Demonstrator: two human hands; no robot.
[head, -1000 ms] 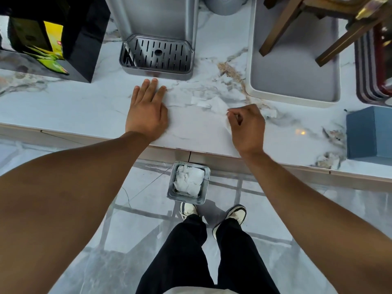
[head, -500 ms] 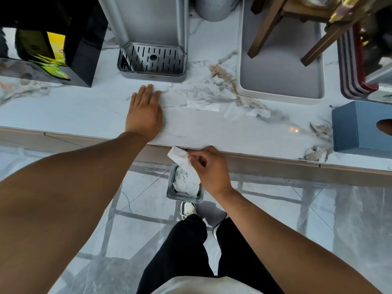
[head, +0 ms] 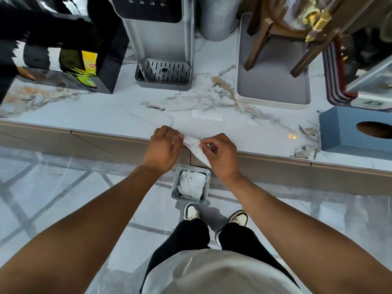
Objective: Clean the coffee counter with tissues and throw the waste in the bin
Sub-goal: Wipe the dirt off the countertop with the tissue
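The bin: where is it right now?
In the head view the bin stands on the floor below the counter edge, just under both hands, ahead of the shoes.

Crumpled white tissue [head: 196, 148] above bin [head: 174, 188]

No text or label is sharp enough to read.

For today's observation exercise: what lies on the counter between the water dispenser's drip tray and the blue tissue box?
In the head view, between the drip tray and the blue tissue box stands a grey tray holding a wooden stand's legs; otherwise veined marble counter.
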